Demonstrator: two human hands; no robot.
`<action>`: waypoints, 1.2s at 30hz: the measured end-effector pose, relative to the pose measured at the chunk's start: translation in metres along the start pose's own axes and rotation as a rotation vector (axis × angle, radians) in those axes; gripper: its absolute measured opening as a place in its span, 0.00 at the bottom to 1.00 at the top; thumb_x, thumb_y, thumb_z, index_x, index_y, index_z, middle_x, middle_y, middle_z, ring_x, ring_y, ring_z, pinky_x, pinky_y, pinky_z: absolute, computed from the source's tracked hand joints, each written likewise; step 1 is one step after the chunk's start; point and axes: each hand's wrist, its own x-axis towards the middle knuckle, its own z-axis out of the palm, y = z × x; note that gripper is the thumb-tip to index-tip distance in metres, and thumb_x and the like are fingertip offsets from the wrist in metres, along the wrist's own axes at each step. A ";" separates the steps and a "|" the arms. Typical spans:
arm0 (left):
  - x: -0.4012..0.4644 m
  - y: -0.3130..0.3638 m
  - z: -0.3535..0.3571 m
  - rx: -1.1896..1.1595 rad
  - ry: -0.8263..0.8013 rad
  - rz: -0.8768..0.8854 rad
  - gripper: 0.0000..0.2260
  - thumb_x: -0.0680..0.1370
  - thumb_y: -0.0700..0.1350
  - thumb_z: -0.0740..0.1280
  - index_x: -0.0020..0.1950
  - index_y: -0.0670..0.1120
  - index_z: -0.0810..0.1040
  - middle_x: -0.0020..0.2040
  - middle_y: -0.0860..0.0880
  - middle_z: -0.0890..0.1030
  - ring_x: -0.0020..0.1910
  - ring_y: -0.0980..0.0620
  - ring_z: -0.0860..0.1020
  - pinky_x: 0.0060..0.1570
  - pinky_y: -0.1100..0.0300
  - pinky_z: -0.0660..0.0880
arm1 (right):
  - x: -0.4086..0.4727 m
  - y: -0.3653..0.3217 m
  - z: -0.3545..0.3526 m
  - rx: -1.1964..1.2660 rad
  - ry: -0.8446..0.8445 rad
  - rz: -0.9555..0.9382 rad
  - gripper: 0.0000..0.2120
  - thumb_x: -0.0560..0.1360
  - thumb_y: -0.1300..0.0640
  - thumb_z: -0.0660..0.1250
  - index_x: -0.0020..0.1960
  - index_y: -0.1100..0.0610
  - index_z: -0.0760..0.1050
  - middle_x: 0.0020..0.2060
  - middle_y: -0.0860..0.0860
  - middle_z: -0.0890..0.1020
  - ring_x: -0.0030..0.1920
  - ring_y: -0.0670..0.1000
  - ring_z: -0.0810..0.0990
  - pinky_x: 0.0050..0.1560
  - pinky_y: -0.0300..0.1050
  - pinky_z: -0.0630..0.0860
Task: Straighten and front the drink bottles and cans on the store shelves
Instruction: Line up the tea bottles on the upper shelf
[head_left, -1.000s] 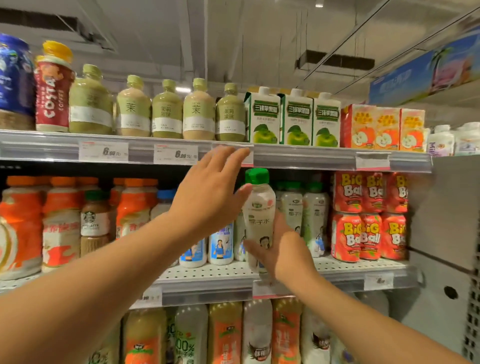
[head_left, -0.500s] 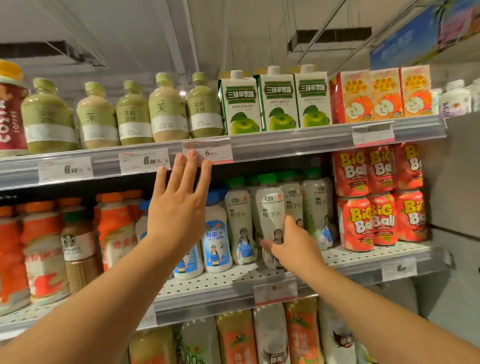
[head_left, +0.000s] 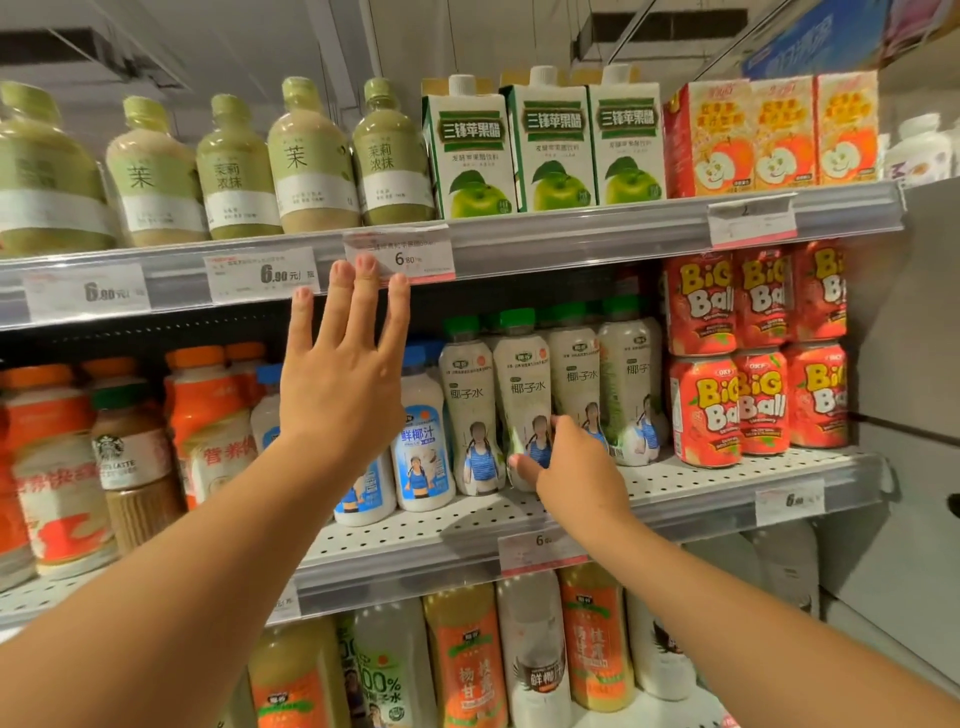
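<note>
Right hand (head_left: 574, 467) gripping green-capped bottle (head_left: 524, 395) (neighbours touching both sides); left hand (head_left: 343, 384) splayed before blue-capped bottles (head_left: 421, 431).

The green-capped bottle (head_left: 524, 395) now stands back in its row, right hand (head_left: 574, 467) low on it; left hand (head_left: 343, 384) has risen, fingers spread

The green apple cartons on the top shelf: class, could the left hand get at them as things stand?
Probably yes. The left hand is open and holds nothing, fingertips already at the top shelf edge; nothing stands before the green apple cartons.
</note>
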 end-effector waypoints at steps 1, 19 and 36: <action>-0.001 -0.001 0.001 0.000 0.002 0.004 0.42 0.74 0.44 0.65 0.78 0.45 0.40 0.79 0.40 0.43 0.78 0.40 0.40 0.74 0.41 0.41 | -0.001 0.000 0.002 -0.018 0.010 -0.006 0.26 0.76 0.39 0.65 0.65 0.55 0.65 0.48 0.49 0.76 0.46 0.54 0.77 0.43 0.51 0.77; -0.001 0.000 0.002 0.005 -0.019 0.007 0.44 0.75 0.50 0.66 0.78 0.45 0.36 0.79 0.40 0.42 0.77 0.40 0.39 0.75 0.41 0.41 | -0.001 -0.001 0.015 -0.157 0.108 -0.013 0.22 0.76 0.40 0.66 0.60 0.53 0.64 0.54 0.49 0.73 0.40 0.52 0.75 0.28 0.44 0.62; -0.020 -0.107 -0.047 0.089 -0.162 -0.021 0.42 0.72 0.47 0.64 0.79 0.49 0.42 0.80 0.44 0.45 0.78 0.45 0.44 0.75 0.49 0.44 | -0.005 -0.092 -0.064 0.226 0.170 -0.730 0.09 0.75 0.58 0.66 0.54 0.51 0.75 0.49 0.43 0.74 0.46 0.44 0.73 0.43 0.37 0.70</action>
